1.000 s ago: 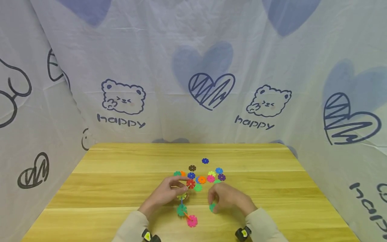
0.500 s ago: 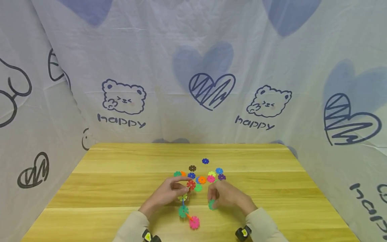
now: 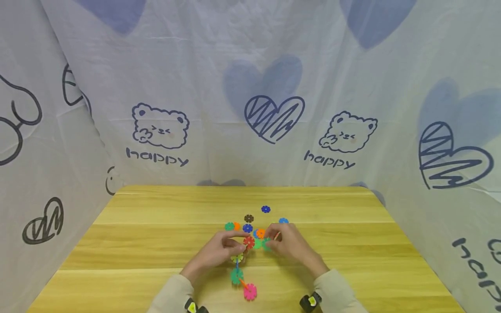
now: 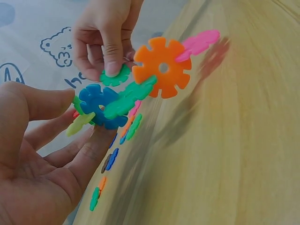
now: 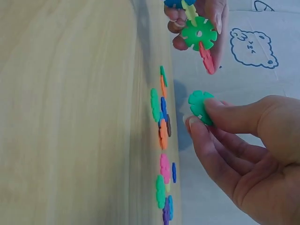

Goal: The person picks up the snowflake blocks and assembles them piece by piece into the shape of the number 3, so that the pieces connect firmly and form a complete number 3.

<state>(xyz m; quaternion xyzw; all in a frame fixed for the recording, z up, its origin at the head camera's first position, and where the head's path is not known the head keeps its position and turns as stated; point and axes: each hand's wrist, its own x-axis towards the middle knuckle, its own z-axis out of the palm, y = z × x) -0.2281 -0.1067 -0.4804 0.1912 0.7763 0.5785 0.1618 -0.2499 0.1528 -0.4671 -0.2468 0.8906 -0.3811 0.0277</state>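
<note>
My left hand pinches a chain of slotted snowflake discs near one end, between thumb and fingers. The green disc there carries a red disc at the free end. Along the other way come a yellow disc, a blue disc, another green disc, an orange disc and a pink disc, slotted edgewise into one another. My right hand pinches a single green snowflake disc between thumb and fingertips, close to the red disc but apart from it.
Several loose discs lie on the wooden table beyond my hands, including a brown disc, a dark blue disc and a light blue disc. A white printed cloth hangs behind the table.
My right hand has moved forward and left with its green disc, toward the red disc. My left hand has stayed nearly in place, the chain shifting slightly toward me.
</note>
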